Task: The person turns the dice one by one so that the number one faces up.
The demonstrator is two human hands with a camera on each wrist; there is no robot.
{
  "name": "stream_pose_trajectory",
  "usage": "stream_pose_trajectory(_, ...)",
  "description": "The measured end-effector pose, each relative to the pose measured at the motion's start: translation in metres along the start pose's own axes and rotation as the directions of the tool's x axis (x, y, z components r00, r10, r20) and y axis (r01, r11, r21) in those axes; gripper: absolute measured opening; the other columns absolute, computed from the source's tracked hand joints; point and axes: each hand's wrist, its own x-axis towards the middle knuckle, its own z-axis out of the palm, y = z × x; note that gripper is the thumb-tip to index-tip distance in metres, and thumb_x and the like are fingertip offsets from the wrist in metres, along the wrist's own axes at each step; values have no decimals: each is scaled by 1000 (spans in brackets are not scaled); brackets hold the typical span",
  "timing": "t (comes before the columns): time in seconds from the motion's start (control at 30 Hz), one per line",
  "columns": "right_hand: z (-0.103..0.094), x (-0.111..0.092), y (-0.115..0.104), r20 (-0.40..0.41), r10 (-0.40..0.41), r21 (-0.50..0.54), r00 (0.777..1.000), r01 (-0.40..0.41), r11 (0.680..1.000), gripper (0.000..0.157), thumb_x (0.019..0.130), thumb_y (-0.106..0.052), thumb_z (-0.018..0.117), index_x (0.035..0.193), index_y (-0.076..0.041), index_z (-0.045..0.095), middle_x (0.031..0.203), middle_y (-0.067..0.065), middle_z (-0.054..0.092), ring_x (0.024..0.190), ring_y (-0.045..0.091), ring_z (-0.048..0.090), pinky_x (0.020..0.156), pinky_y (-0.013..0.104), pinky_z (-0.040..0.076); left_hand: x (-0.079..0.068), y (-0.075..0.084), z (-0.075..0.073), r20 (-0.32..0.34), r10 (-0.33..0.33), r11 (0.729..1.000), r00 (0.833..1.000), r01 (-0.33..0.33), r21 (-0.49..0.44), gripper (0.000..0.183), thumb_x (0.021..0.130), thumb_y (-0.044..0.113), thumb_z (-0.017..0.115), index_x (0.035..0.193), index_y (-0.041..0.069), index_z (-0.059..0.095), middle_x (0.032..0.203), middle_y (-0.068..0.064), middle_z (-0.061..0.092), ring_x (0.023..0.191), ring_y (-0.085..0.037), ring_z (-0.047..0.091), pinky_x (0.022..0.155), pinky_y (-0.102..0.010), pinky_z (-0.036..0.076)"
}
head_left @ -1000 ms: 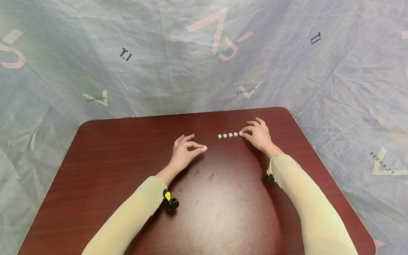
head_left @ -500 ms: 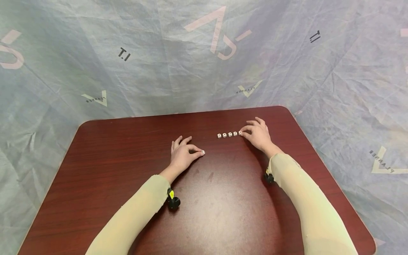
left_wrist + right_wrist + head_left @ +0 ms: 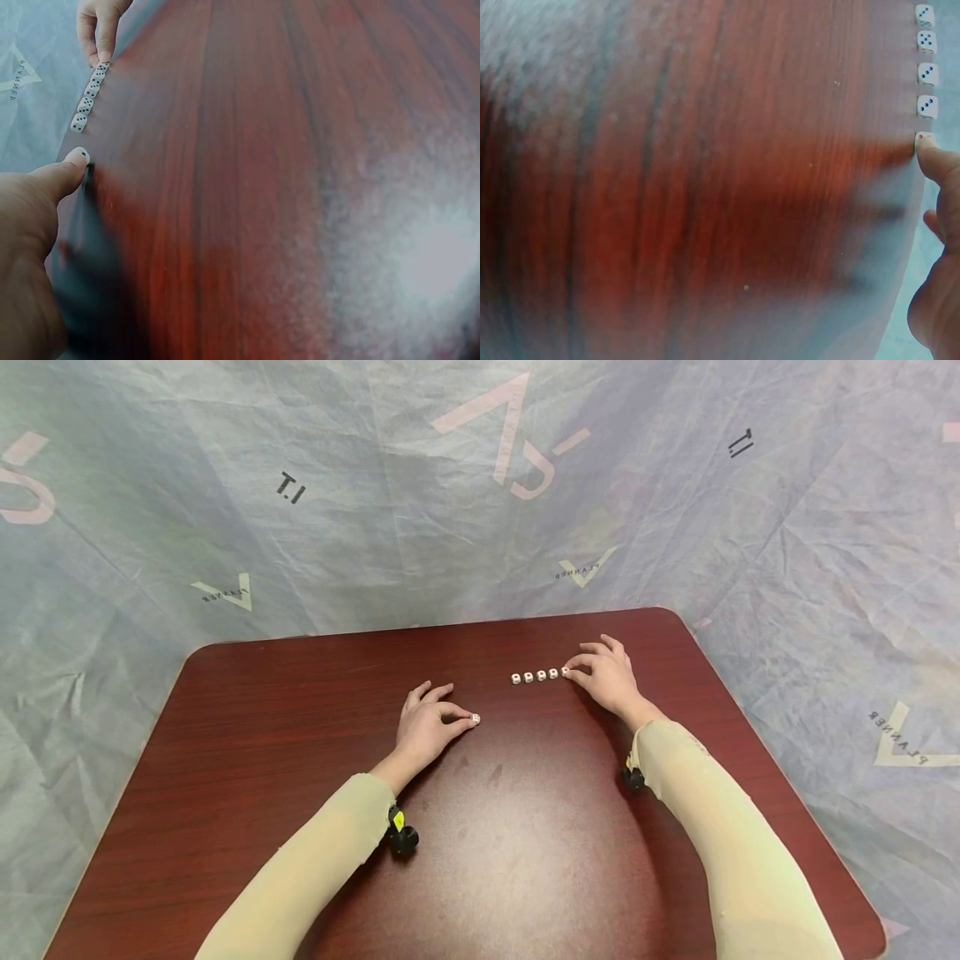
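Observation:
Several white dice (image 3: 541, 676) form a straight row on the dark red table. My right hand (image 3: 607, 677) pinches the die (image 3: 924, 138) at the row's right end between thumb and index finger, its other fingers raised. In front of the row and to its left, my left hand (image 3: 427, 727) holds a single die (image 3: 476, 718) at the tips of thumb and index finger, the remaining fingers spread. From the left wrist view, this die (image 3: 82, 154) shows past the thumb, close to the near end of the row. Dark pips face the camera on the row's dice in the right wrist view.
The wooden table (image 3: 300, 693) has rounded corners, and its far edge lies a little beyond the dice. Printed grey fabric (image 3: 420, 527) hangs behind and on both sides. A small black camera (image 3: 403, 839) is strapped to the left wrist.
My left hand has drawn slightly back toward me and to the left with its die, which has turned a little between the fingertips. My right hand stays at the row's end.

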Motion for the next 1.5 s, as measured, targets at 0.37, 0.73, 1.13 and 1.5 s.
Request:
stream_pose_trajectory(0.37, -1, -1, 0, 4, 3, 9, 1000, -3, 1000, 17, 96, -31, 75, 105, -18, 81, 149, 17, 51, 151, 42, 16, 117, 68, 13, -1, -5, -1, 6, 5, 1000, 1000, -5, 19, 19, 91, 43, 79, 103, 30, 83, 157, -1, 46, 153, -31, 20, 122, -55, 16)
stream_pose_trajectory(0.73, 0, -1, 0, 16, 13, 15, 1000, -13, 1000, 18, 97, -32, 74, 107, -19, 80, 150, 16, 50, 152, 40, 14, 118, 66, 11, -1, -6, -19, 56, 22, 997, 998, -26, 71, 26, 91, 41, 79, 112, 27, 80, 156, -3, 48, 152, -30, 22, 123, -54, 13)
stream_pose_trajectory(1.13, 1, -2, -2, 21, 8, 10, 1000, -8, 1000, 19, 97, -31, 73, 108, -17, 80, 149, 17, 51, 151, 42, 15, 117, 68, 13, 6, 4, -42, 137, 16, 985, 990, -40, 168, 28, 91, 39, 79, 115, 25, 80, 155, -5, 49, 152, -33, 23, 123, -53, 14)
stream_pose_trajectory(1.5, 1, -2, 0, 8, 4, -1, 1000, -4, 1000, 17, 96, -32, 74, 106, -19, 81, 148, 16, 52, 151, 42, 16, 117, 68, 13, 16, 24, -38, 212, 72, 941, 975, -137, 309, 18, 89, 40, 80, 103, 29, 81, 150, -5, 54, 150, -33, 28, 124, -51, 13)
